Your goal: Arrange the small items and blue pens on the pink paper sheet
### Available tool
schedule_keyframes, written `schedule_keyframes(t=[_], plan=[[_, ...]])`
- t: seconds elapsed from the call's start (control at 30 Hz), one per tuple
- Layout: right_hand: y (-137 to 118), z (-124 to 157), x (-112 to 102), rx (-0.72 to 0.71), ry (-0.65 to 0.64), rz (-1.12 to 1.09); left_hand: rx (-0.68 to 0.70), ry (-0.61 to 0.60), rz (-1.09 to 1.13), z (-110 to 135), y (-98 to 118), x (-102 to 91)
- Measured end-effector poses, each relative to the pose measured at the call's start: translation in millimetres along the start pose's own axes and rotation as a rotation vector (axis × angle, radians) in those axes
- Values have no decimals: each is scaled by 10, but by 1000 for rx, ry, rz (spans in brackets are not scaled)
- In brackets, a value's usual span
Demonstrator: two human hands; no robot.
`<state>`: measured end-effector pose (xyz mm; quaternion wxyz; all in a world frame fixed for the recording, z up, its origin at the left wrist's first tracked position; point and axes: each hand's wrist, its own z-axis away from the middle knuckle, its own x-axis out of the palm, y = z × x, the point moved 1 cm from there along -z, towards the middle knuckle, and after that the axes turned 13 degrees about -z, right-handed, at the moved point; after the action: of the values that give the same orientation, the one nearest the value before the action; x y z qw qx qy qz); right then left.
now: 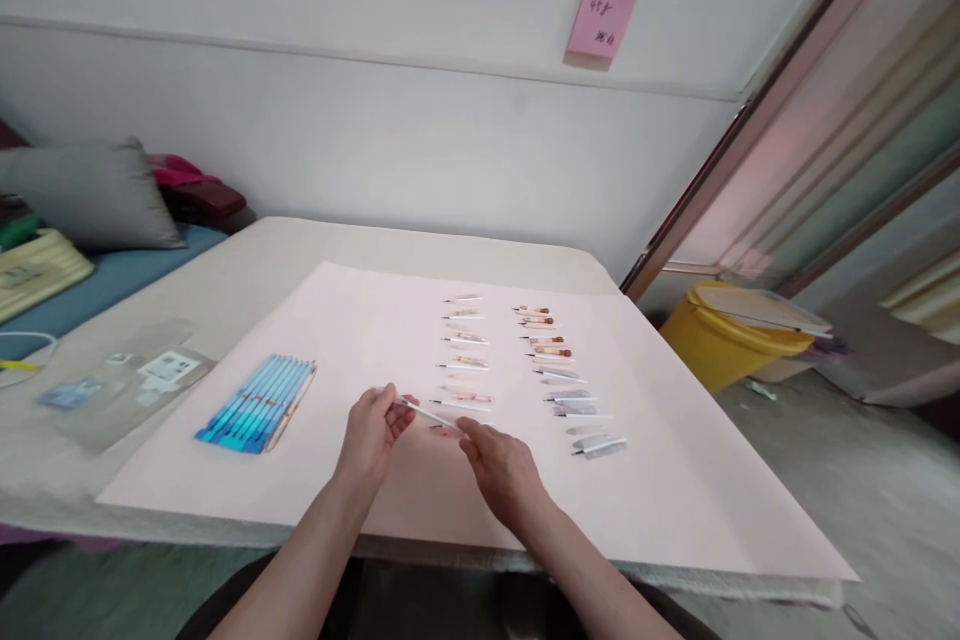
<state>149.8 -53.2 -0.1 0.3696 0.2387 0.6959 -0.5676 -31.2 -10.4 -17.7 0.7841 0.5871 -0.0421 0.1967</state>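
Observation:
My left hand (375, 428) is closed, pinching one end of a thin white pen refill (430, 413) above the paper. The fingers of my right hand (504, 472) are together at the refill's other end, with thumb and fingertips partly hidden. Below, a small printed piece (448, 431) is partly covered by my right hand. Just beyond lies a column of white refills with dark tips, each beside a pale printed piece; the nearest is a white refill (461, 406). A second column to the right holds refills beside brown-topped pieces (553, 352) and grey pieces (600, 444).
Pale pink paper (360, 340) covers much of the cloth-topped table (450, 250). At left lie a row of blue pens (255, 405) and clear plastic packaging (169, 370). A yellow bin (697, 340) stands on the floor at right. A pink note (602, 17) is taped to the wall.

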Motion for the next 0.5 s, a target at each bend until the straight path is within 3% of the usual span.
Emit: schedule_keyframes(t=[0.1,0.23,0.5], plan=[[15,-2,-26,25,45,-76,-2,56,30,-25,4,-26],[32,-15,-18,77,41,-197,-24,38,60,-30,-6,-14],[82,-110,-61,261,35,-757,-70,38,144,-44,-29,-18]])
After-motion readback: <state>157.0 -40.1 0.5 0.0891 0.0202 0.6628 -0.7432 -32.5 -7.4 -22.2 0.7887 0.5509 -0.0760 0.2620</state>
